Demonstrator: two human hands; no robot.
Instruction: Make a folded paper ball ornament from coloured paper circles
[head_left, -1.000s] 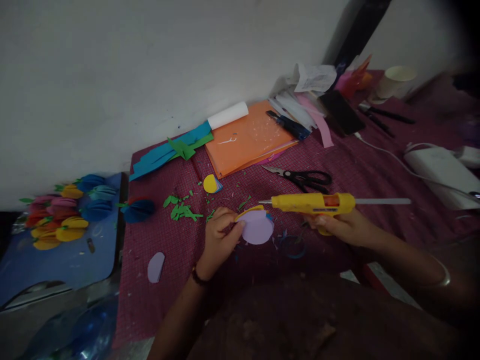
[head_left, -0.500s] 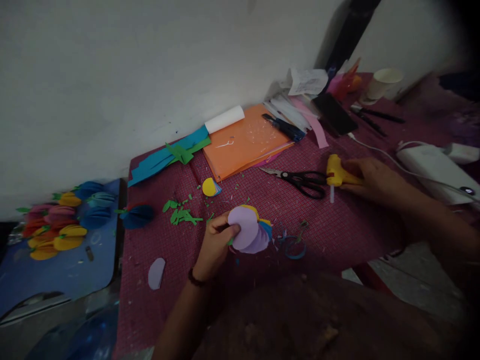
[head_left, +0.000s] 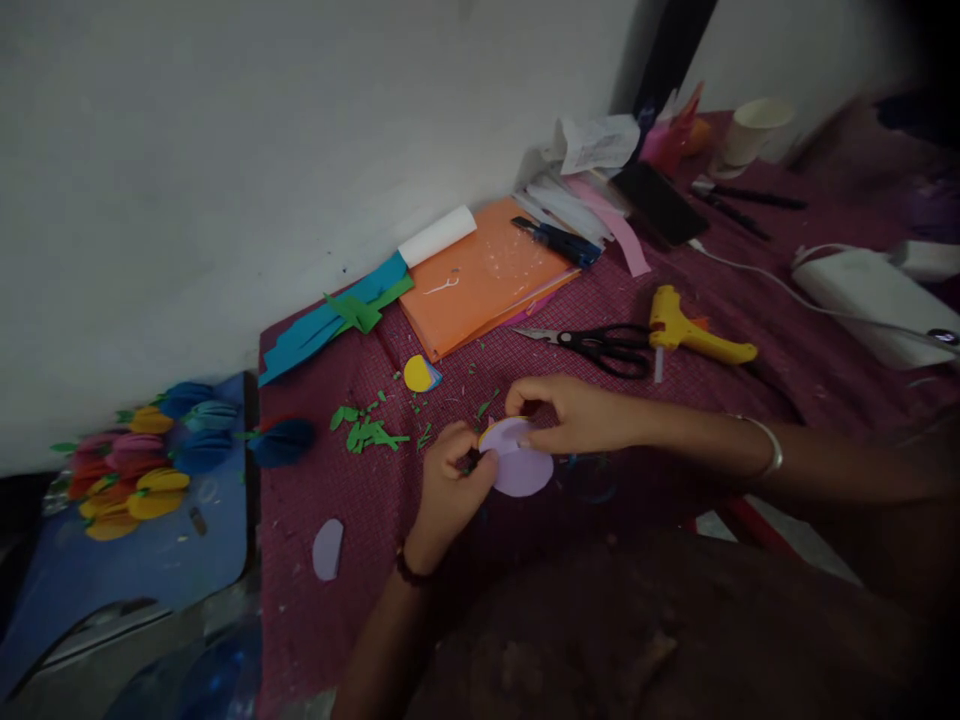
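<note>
My left hand [head_left: 450, 485] pinches the left edge of a stack of folded paper circles [head_left: 519, 468], lilac on top with yellow showing at the rim. My right hand [head_left: 571, 412] grips the same stack from above, fingers pressed on its top fold. Both hands hold it just over the maroon checked cloth [head_left: 360, 500]. The yellow glue gun [head_left: 694, 336] lies on the cloth beyond my right forearm, beside the black-handled scissors [head_left: 600, 345].
An orange paper pad [head_left: 480, 285], white roll [head_left: 437, 236], teal and green strips [head_left: 337, 312], green scraps [head_left: 367, 430], a dark blue paper ball [head_left: 281, 442] and a lilac half circle [head_left: 328, 549] lie about. Finished paper balls [head_left: 142, 455] sit far left; cup [head_left: 754, 130], white box [head_left: 870, 300] right.
My right hand carried the glue gun to the right, laid it down by the scissors, then came back and took hold of the paper circles. My left hand kept its grip.
</note>
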